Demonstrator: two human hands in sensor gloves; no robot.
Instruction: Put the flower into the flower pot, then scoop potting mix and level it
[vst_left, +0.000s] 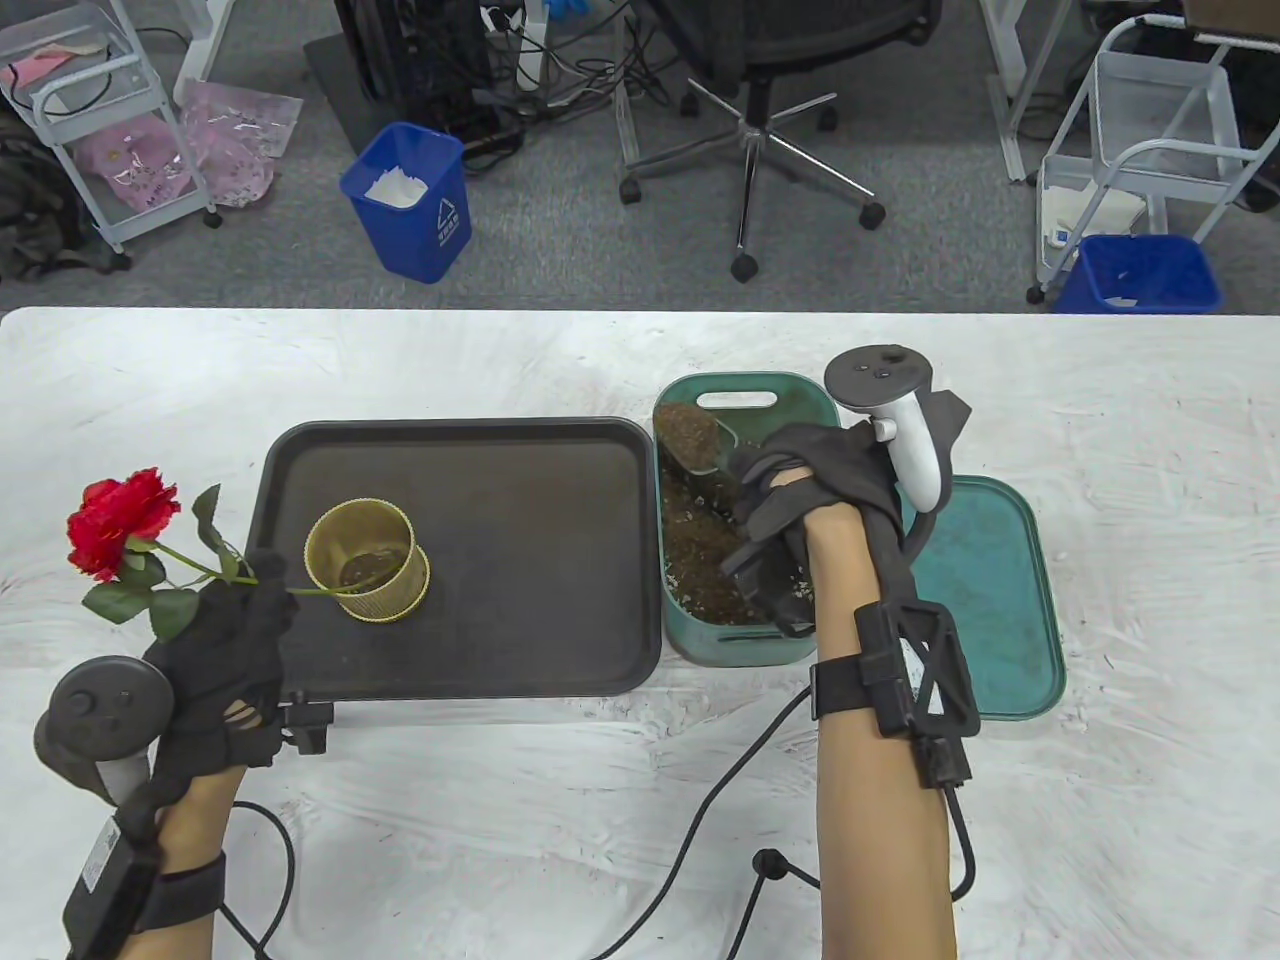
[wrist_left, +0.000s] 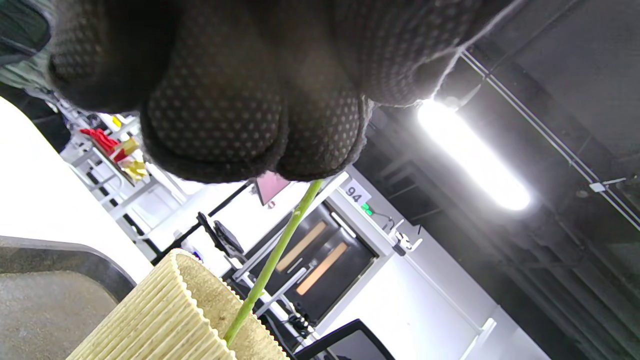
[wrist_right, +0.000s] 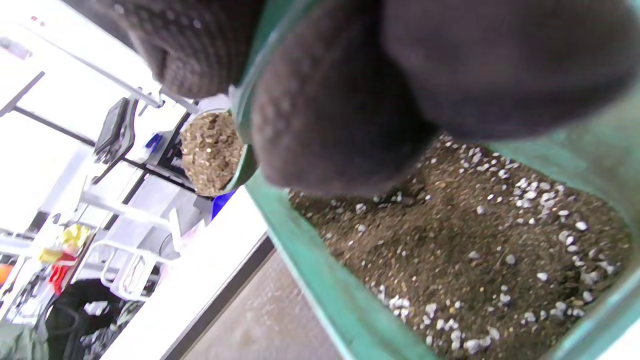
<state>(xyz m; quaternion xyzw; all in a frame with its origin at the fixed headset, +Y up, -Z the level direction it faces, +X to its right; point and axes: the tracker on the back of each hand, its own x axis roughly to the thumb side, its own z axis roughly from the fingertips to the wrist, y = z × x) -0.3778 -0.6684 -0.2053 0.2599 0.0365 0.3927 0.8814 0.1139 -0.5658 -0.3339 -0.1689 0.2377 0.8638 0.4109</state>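
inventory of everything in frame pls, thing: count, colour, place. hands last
flower: 1, red bloom on a green stem, held left of the tray, stem end in the pot
flower pot: 1, pale yellow, ribbed, on the tray's left part
tray: 1, black, table centre
soil bin: 1, green, right of the tray, holds potting mix
scoop: 1, green, heaped with mix, over the bin's far end
lid: 1, green, right of the bin
table: 1, white
recycling bins: 2, blue, on the floor
office chair: 1, black, on the floor
wire carts: 2, white, at the far corners
left hand: black glove, pinches the stem
right hand: black glove, grips the scoop
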